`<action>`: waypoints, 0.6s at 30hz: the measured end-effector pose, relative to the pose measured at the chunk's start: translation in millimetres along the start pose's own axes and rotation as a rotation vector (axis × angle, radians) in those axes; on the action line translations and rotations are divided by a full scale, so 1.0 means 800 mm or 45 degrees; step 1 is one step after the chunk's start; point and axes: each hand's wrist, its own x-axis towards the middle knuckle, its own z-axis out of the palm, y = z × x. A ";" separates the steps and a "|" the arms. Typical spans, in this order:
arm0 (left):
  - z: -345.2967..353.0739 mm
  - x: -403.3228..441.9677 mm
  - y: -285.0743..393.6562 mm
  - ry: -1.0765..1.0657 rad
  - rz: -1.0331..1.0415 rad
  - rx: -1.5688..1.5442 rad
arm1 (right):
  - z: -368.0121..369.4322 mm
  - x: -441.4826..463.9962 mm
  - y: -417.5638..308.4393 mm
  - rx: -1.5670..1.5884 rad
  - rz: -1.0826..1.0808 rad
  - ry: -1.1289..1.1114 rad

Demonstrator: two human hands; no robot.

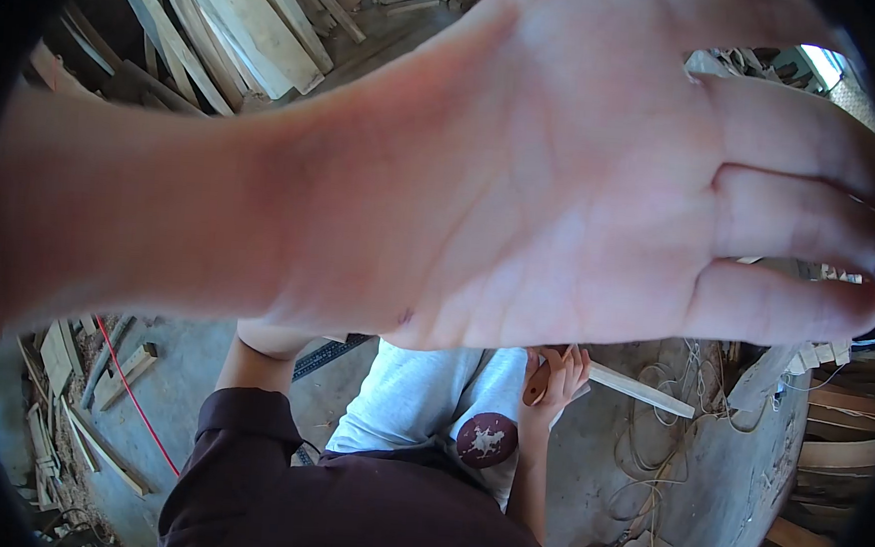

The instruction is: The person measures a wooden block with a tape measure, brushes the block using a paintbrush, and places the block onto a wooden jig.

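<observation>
A large bare hand (563, 191) and forearm reach in from the left, very close to the camera. Its palm faces me and its fingertips bend at the right edge. It appears separate from my dark-sleeved left arm (256, 373), so I take it for another person's. My left arm passes behind it, which hides my left hand. Lower down, beside the light grey trouser leg (405, 397), my right hand (561, 376) curls around a brown wooden piece (535, 385). A pale wooden strip (643, 391) sticks out to the right of these fingers.
Long boards (247, 26) lie piled at the upper left. Wood offcuts (126, 375) and a red cord (134, 395) are on the concrete floor at left. Tangled cords (650, 477) lie at right, near stacked curved wood pieces (842, 454).
</observation>
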 end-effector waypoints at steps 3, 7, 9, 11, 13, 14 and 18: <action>-0.002 0.001 -0.001 0.001 0.006 0.003 | 0.001 0.000 0.001 0.009 -0.002 -0.013; -0.010 -0.002 -0.003 0.023 0.029 -0.006 | 0.001 -0.004 0.004 0.002 0.002 -0.028; -0.020 -0.005 -0.002 0.064 0.060 0.003 | 0.000 -0.002 0.004 -0.005 0.014 -0.033; -0.029 -0.013 0.004 0.129 0.096 0.033 | -0.003 -0.002 0.003 0.024 0.034 -0.052; -0.039 -0.024 0.011 0.269 0.140 0.083 | -0.004 -0.001 0.003 0.049 0.039 -0.063; -0.048 -0.035 0.014 0.384 0.161 0.141 | -0.007 0.001 0.002 0.055 0.041 -0.064; -0.128 -0.120 0.013 0.994 -0.076 0.810 | -0.008 -0.001 0.002 0.034 0.069 -0.095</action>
